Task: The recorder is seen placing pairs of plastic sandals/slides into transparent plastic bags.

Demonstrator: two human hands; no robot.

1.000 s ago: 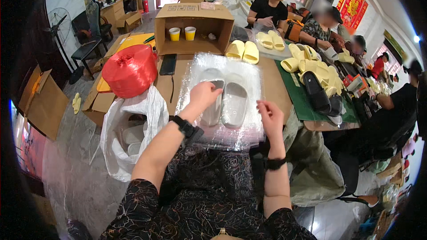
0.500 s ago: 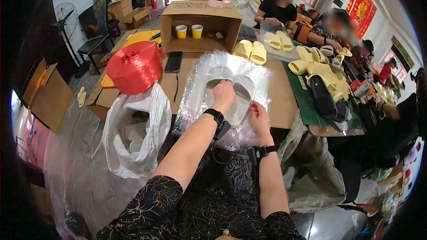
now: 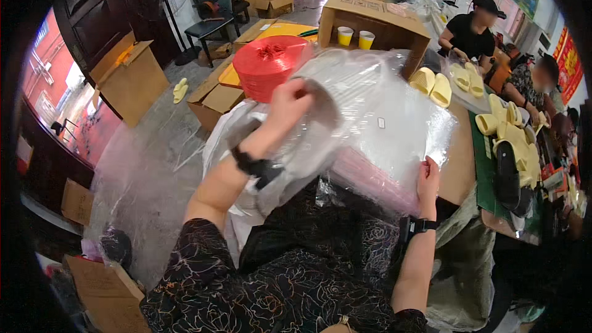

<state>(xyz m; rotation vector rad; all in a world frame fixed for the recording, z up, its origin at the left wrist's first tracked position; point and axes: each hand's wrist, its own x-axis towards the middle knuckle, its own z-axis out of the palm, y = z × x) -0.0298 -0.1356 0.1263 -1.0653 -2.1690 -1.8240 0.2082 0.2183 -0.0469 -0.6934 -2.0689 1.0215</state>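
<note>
A large clear plastic bag (image 3: 382, 117) is lifted off the table and tilted up in front of me. My left hand (image 3: 288, 106) is raised and closed on a pale grey slipper (image 3: 324, 103) at the bag's upper left; whether the hand is inside the bag I cannot tell. My right hand (image 3: 427, 177) pinches the bag's lower right edge near the table's front. Both wrists wear black watches.
A red twine spool (image 3: 268, 61) stands just behind my left hand, above a white bag (image 3: 219, 139). An open cardboard box (image 3: 376, 15) holds two yellow cups. Yellow slippers (image 3: 431, 83) lie on the table; other people work at the right. Cardboard boxes (image 3: 126, 80) stand on the floor at left.
The bag with the slippers lay flat on the table under both hands; now it is lifted and tipped up, my left hand has risen with a slipper, and my view has turned left.
</note>
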